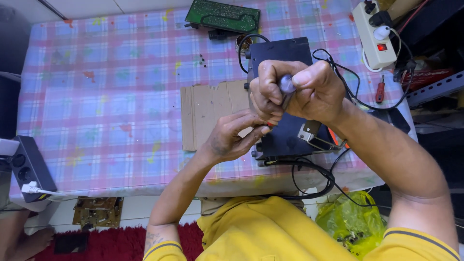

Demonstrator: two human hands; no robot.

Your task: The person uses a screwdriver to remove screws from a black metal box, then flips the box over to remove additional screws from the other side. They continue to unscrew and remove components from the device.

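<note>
Right hand [302, 92]: closed in a fist round the grey, rounded handle of a screwdriver [286, 84], thumb pressed on its top; held above the black box.
Screwdriver axis: the long axis runs roughly straight away from the camera, down toward the box, so only the handle's butt end shows; the shaft and tip are hidden by the fingers.
Left hand [234, 135]: partly curled, fingers narrow, fingertips touching the left edge of the black box just below the right hand; what it pinches, if anything, cannot be told, though a small orange spot shows at the fingertips.
Black box [280, 58]: a flat, matte, dark metal casing, rectangular, its long axis running near to far, lying right of centre on the counter; a bent bright metal bracket [311, 135] sits at its near right corner.
Cables [309, 179]: thin black leads loop off the near edge of the box and curl round its far right side.
Cardboard [212, 111]: a brown, creased flat sheet just left of the box, partly under it.
Counter [106, 96]: covered with a pink and blue checked cloth, stained with paint spots.
Circuit board [223, 15]: green, rectangular, at the far edge.
Power strip [373, 34]: white plastic, far right, with plugs in it and a red lit switch.
Small screwdriver [380, 91]: red-handled, lying right of the box.
</note>
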